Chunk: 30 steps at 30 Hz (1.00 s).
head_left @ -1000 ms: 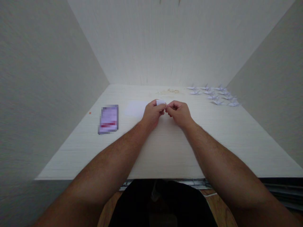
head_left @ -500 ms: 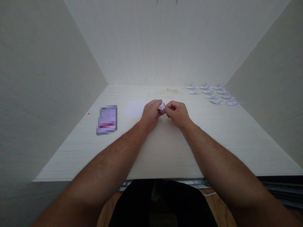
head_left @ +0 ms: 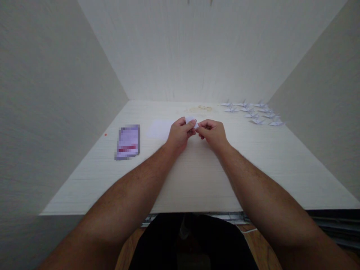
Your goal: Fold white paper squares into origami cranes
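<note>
A small folded piece of white paper point(head_left: 189, 120) is held between my two hands over the middle of the table. My left hand point(head_left: 180, 134) grips it, the thumb lying on top and the fingers beneath. At its right corner, my right hand point(head_left: 212, 134) pinches the paper between thumb and forefinger. The fingers hide part of the folds. Flat on the table just left of my left hand lie pale white paper sheets point(head_left: 159, 128).
Several white folded paper cranes point(head_left: 254, 112) stand in rows at the back right of the white table point(head_left: 197, 180). A blurred purple phone-like object point(head_left: 128, 141) lies at left, near a small orange speck point(head_left: 105, 134). Walls enclose the back and both sides.
My left thumb has shifted lower across the folded paper, so more of its upper left part shows. My right hand has moved slightly right, still pinching the corner.
</note>
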Tool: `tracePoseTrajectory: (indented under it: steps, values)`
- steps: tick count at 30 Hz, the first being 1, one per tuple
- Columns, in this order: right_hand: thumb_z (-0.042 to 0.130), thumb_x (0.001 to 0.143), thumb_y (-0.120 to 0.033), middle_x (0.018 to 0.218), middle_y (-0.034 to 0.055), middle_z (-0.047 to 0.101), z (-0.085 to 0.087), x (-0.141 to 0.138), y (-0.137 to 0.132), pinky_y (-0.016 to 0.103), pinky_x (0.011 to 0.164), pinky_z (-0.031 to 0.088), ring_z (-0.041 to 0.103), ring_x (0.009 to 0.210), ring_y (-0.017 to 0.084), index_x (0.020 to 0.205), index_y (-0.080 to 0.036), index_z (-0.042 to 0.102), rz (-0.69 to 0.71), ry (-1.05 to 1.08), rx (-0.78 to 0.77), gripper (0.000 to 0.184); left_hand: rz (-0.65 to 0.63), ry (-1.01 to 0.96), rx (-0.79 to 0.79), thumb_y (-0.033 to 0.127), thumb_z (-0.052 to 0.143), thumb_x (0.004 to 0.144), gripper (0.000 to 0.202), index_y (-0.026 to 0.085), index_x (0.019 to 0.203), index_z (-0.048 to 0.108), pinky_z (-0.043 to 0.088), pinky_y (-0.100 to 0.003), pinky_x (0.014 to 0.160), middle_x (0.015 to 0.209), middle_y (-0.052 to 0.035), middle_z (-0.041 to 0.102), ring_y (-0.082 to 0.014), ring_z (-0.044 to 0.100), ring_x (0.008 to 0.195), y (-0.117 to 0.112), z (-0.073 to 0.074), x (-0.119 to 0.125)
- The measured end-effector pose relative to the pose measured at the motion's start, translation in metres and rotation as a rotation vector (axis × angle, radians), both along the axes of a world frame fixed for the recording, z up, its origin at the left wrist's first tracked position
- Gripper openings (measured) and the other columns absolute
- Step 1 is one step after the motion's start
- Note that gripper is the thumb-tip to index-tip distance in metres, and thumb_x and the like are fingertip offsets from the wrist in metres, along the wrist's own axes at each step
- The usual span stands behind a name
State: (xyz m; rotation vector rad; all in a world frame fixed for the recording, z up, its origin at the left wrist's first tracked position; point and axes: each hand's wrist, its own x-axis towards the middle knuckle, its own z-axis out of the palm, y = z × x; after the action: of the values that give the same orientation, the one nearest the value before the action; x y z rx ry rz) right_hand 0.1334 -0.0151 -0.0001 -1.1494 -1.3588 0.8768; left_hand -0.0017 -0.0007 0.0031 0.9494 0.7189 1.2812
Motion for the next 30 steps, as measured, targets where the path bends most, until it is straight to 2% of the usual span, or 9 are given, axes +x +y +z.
tracePoseTrajectory:
  steps: [3,7,12,18,23,26,30]
  values:
    - [0.071,0.074,-0.034,0.063,-0.0007,0.067,-0.006,0.001,0.002,0.027,0.057,0.045,0.057,0.056,0.012,0.073,-0.019,0.071,-0.114,-0.091,0.147,0.015,0.009,-0.014,0.004,0.026,0.087,0.063,0.035,0.017,0.088,0.065,0.048,-0.022,0.060,0.074,0.0022,0.065,-0.0087,0.059,0.064,0.000,0.000,0.001]
    - [0.066,0.080,-0.025,0.073,0.0011,0.072,-0.010,0.005,0.005,0.031,0.069,0.050,0.063,0.068,0.015,0.074,-0.021,0.073,-0.299,-0.319,0.354,0.010,0.073,0.044,0.006,0.027,0.088,0.059,0.048,0.021,0.098,0.061,0.050,-0.024,0.061,0.077,0.0030,0.067,-0.0107,0.061,0.066,-0.001,0.000,0.002]
    - [0.066,0.081,-0.020,0.075,0.0011,0.073,-0.009,0.007,0.005,0.032,0.073,0.050,0.064,0.071,0.017,0.074,-0.022,0.073,-0.298,-0.488,0.420,0.010,0.122,0.018,0.004,0.021,0.084,0.060,0.042,0.019,0.095,0.060,0.052,-0.025,0.067,0.079,0.0014,0.069,-0.0111,0.064,0.070,0.000,0.002,0.002]
    - [0.065,0.082,-0.018,0.076,0.0024,0.074,-0.011,0.007,0.005,0.033,0.073,0.051,0.065,0.073,0.018,0.074,-0.022,0.074,-0.311,-0.503,0.457,0.012,0.107,-0.035,-0.039,0.028,0.082,0.067,0.032,0.017,0.092,0.064,0.057,-0.029,0.075,0.082,-0.0010,0.068,-0.0114,0.065,0.072,0.001,0.003,0.001]
    - [0.066,0.079,-0.019,0.083,0.0030,0.076,-0.012,0.007,0.005,0.035,0.077,0.054,0.067,0.075,0.017,0.081,-0.022,0.077,-0.270,-0.390,0.414,0.012,0.145,-0.044,-0.031,0.010,0.075,0.058,0.035,0.016,0.091,0.064,0.057,-0.032,0.081,0.093,-0.0047,0.070,-0.0146,0.068,0.083,0.005,-0.002,0.000]
    - [0.067,0.078,-0.023,0.082,0.0032,0.076,-0.012,0.004,0.007,0.034,0.074,0.055,0.067,0.072,0.017,0.084,-0.021,0.077,-0.228,-0.229,0.286,0.012,0.175,0.010,0.030,0.006,0.073,0.053,0.040,0.018,0.091,0.065,0.057,-0.033,0.082,0.099,-0.0045,0.071,-0.0160,0.067,0.088,0.009,-0.007,-0.001]
    - [0.071,0.073,-0.028,0.069,0.0007,0.071,-0.011,0.002,0.008,0.029,0.063,0.053,0.063,0.062,0.014,0.086,-0.019,0.074,-0.162,-0.056,0.085,0.016,0.214,0.056,0.084,0.007,0.074,0.051,0.042,0.018,0.091,0.067,0.055,-0.030,0.078,0.094,-0.0034,0.070,-0.0151,0.066,0.085,0.011,-0.010,0.000]
